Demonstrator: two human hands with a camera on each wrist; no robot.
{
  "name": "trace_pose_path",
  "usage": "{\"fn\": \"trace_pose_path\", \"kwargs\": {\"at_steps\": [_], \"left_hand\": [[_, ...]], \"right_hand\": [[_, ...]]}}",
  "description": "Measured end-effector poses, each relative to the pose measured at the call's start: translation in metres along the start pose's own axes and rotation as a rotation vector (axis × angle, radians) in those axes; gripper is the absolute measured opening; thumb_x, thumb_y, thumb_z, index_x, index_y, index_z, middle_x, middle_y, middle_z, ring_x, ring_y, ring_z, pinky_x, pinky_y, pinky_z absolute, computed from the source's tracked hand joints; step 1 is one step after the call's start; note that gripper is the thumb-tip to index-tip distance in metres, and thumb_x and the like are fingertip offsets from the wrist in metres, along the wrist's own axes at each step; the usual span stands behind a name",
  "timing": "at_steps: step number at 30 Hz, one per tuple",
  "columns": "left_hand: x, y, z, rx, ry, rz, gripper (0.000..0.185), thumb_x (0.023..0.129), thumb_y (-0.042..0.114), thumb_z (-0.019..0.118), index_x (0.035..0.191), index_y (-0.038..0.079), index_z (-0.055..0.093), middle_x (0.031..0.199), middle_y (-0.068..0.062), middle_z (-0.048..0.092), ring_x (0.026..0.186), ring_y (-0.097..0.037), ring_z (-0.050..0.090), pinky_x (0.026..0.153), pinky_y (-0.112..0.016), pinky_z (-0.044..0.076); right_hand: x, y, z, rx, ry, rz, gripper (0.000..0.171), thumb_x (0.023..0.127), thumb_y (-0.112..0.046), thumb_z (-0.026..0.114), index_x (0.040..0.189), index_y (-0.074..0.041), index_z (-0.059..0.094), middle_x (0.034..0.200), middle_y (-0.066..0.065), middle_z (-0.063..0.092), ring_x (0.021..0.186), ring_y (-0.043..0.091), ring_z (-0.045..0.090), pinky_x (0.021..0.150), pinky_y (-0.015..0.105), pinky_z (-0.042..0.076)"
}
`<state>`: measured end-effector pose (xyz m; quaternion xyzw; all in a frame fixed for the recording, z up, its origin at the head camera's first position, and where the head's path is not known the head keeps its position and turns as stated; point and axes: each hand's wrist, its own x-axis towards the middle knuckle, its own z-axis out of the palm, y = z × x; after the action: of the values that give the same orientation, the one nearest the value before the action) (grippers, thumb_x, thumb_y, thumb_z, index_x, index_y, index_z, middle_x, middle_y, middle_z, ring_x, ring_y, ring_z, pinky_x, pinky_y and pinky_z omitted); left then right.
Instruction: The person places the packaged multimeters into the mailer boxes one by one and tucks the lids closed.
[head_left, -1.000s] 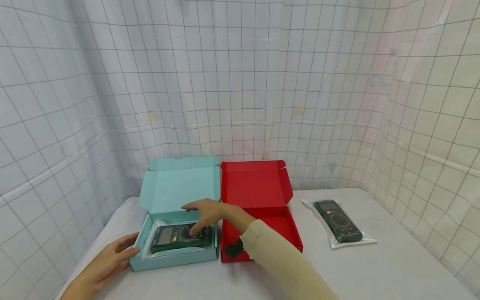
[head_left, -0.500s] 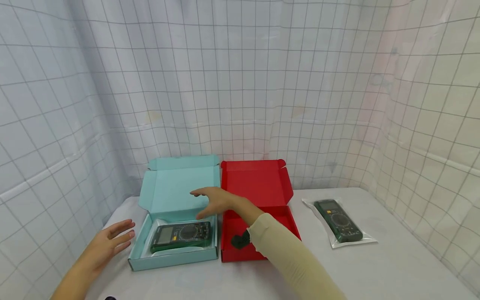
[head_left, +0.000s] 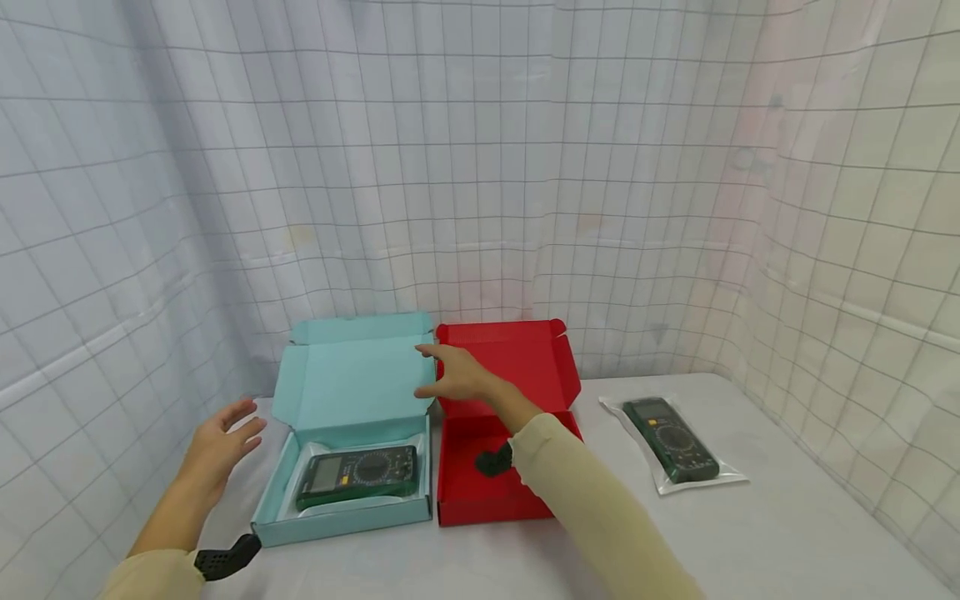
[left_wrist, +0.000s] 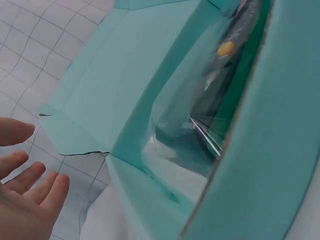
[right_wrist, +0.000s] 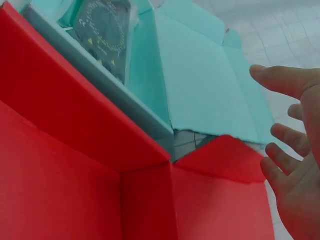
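The desk (head_left: 787,533), draped in white cloth, carries everything, with gridded curtain (head_left: 480,167) hung round it on three sides. On it stand two open boxes side by side and touching: the teal box (head_left: 341,521) on my left, the red box (head_left: 480,508) on my right, each with its lid standing up at the back.

My right hand (head_left: 457,375) hangs in the air at the right edge of the teal lid (head_left: 352,379), fingers spread and relaxed, holding nothing; I cannot tell whether a fingertip brushes the lid's side flap. I judge it sits there because that flap is the nearest handle on the lid. My left hand (head_left: 217,442) hovers just left of the teal box, apart from its wall, fingers loosely spread, palm toward the box, as if ready to steady it.

The bagged multimeter (head_left: 358,477) lies flat in the teal box's tray. Its long axis runs left to right along the box, display toward my left, dial toward my right, face up.

A second multimeter (head_left: 670,440), sealed in a clear bag, lies well apart on the desk to the right, its long axis running away from me, slightly slanted.
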<state>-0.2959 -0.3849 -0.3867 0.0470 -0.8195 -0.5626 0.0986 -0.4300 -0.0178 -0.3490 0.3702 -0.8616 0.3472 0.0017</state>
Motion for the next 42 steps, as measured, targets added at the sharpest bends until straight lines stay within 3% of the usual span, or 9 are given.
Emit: {"fn": "trace_pose_path", "kwargs": {"at_steps": [3, 5, 7, 14, 18, 21, 29, 39, 42], "left_hand": [[0.008, 0.003, 0.001, -0.026, 0.035, -0.029, 0.073, 0.110, 0.022, 0.051, 0.162, -0.006, 0.007, 0.167, -0.028, 0.015, 0.129, -0.019, 0.052, 0.103, -0.025, 0.046], [0.013, 0.005, 0.003, -0.055, 0.050, -0.054, 0.073, 0.110, 0.020, 0.050, 0.163, -0.003, 0.005, 0.168, -0.025, 0.012, 0.145, -0.034, 0.037, 0.111, -0.034, 0.039], [0.019, 0.005, 0.004, -0.076, 0.044, -0.062, 0.073, 0.111, 0.019, 0.048, 0.163, -0.003, 0.002, 0.168, -0.025, 0.011, 0.150, -0.040, 0.026, 0.115, -0.042, 0.032], [0.031, 0.003, 0.006, -0.157, -0.092, -0.071, 0.068, 0.113, 0.017, 0.039, 0.160, -0.008, -0.004, 0.167, -0.031, 0.002, 0.153, -0.044, 0.011, 0.120, -0.048, 0.021], [0.036, 0.003, 0.013, -0.213, -0.132, -0.100, 0.062, 0.114, 0.018, 0.033, 0.161, -0.008, 0.002, 0.167, -0.030, 0.000, 0.151, -0.047, 0.014, 0.119, -0.046, 0.023], [0.038, 0.002, 0.019, -0.245, -0.106, -0.108, 0.059, 0.114, 0.020, 0.032, 0.162, -0.007, 0.009, 0.167, -0.029, 0.004, 0.150, -0.048, 0.020, 0.118, -0.049, 0.025], [0.036, 0.002, 0.035, -0.185, 0.013, -0.077, 0.050, 0.110, 0.011, 0.047, 0.154, -0.006, 0.030, 0.158, -0.029, 0.029, 0.135, -0.041, 0.045, 0.112, -0.057, 0.038], [0.030, 0.001, 0.030, -0.162, 0.034, -0.045, 0.043, 0.108, 0.002, 0.048, 0.148, -0.008, 0.036, 0.156, -0.032, 0.032, 0.141, -0.048, 0.037, 0.112, -0.060, 0.035], [0.028, 0.000, 0.027, -0.114, 0.056, -0.031, 0.043, 0.107, 0.003, 0.051, 0.147, -0.007, 0.040, 0.154, -0.030, 0.037, 0.136, -0.043, 0.046, 0.110, -0.051, 0.042]], "right_hand": [[0.000, 0.007, -0.001, 0.044, 0.050, 0.050, 0.084, 0.089, -0.029, 0.080, 0.160, -0.011, 0.038, 0.153, 0.010, 0.049, 0.136, 0.027, 0.046, 0.099, 0.041, 0.054], [0.000, 0.012, 0.000, 0.062, 0.065, 0.065, 0.085, 0.090, -0.029, 0.079, 0.161, -0.008, 0.036, 0.153, 0.011, 0.049, 0.135, 0.027, 0.048, 0.099, 0.041, 0.054], [0.000, 0.015, 0.001, 0.074, 0.066, 0.067, 0.085, 0.092, -0.029, 0.077, 0.161, -0.006, 0.034, 0.152, 0.011, 0.049, 0.134, 0.027, 0.048, 0.099, 0.042, 0.054], [0.003, 0.018, 0.011, 0.178, 0.122, 0.103, 0.070, 0.099, -0.028, 0.070, 0.158, -0.003, 0.040, 0.145, 0.011, 0.055, 0.130, 0.027, 0.053, 0.098, 0.038, 0.054], [0.005, 0.016, 0.019, 0.216, 0.164, 0.135, 0.062, 0.103, -0.028, 0.067, 0.154, 0.000, 0.045, 0.136, 0.010, 0.061, 0.123, 0.027, 0.057, 0.095, 0.034, 0.055], [0.006, 0.013, 0.022, 0.241, 0.193, 0.153, 0.054, 0.104, -0.024, 0.065, 0.150, 0.000, 0.050, 0.133, 0.010, 0.063, 0.121, 0.026, 0.058, 0.095, 0.034, 0.055], [0.010, 0.008, 0.029, 0.322, 0.280, 0.178, 0.032, 0.104, -0.014, 0.065, 0.135, -0.005, 0.068, 0.123, 0.006, 0.069, 0.112, 0.022, 0.062, 0.092, 0.033, 0.056], [0.010, 0.003, 0.028, 0.399, 0.301, 0.188, 0.029, 0.097, -0.005, 0.072, 0.126, -0.007, 0.068, 0.107, 0.007, 0.071, 0.097, 0.021, 0.068, 0.084, 0.033, 0.059], [0.011, 0.002, 0.029, 0.416, 0.280, 0.193, 0.032, 0.097, -0.006, 0.073, 0.129, -0.006, 0.065, 0.108, 0.007, 0.070, 0.094, 0.020, 0.069, 0.084, 0.032, 0.059]]}}
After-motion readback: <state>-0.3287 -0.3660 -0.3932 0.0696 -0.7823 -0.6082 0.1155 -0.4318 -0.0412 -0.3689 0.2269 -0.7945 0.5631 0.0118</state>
